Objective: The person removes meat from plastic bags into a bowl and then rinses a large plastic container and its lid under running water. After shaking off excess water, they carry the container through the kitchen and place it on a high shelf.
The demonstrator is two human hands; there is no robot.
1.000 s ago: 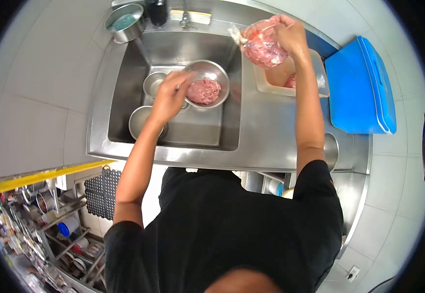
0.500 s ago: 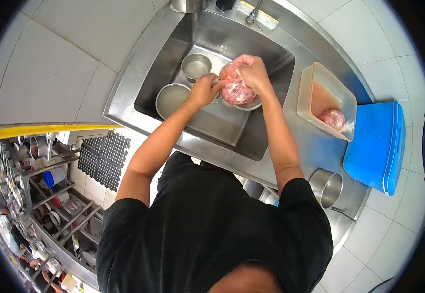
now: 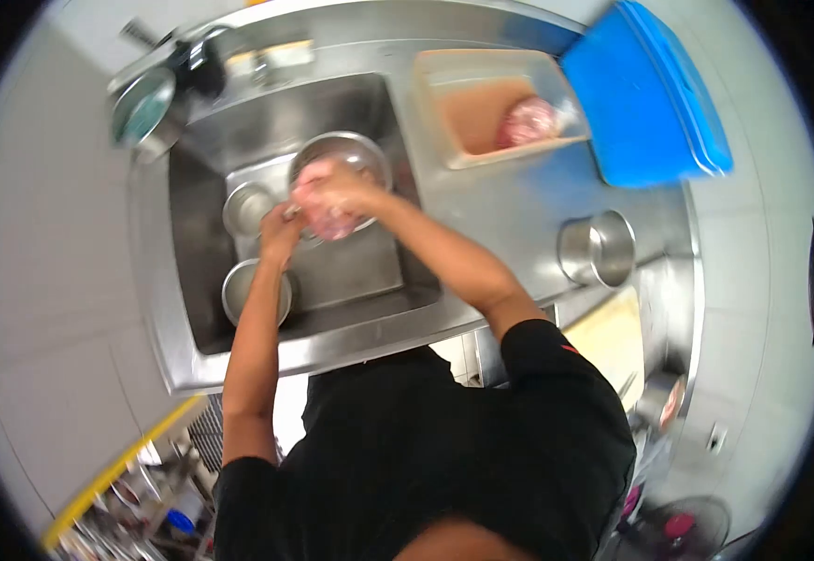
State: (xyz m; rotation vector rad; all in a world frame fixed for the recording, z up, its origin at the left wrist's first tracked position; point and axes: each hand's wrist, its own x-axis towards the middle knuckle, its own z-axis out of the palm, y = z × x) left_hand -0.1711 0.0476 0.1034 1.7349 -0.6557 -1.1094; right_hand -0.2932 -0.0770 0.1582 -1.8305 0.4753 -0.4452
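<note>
A plastic bag of pink meat is held between my two hands above the sink. My left hand pinches the bag at its left side. Closed round the top and right of the bag is my right hand, blurred by motion. Behind and beneath it lies a round metal bowl. Two smaller round metal containers, one at the left and one nearer me, rest in the sink.
Right of the sink stands a plastic tub with reddish liquid and another bagged piece of meat. Beyond are a blue bin and a metal pot. Another pot sits at the sink's back left corner, near the faucet.
The head view has turned and shifted, so the sink now appears further left. My hands still hold the bag, now blurred. More of the right-hand counter and a cutting board show.
</note>
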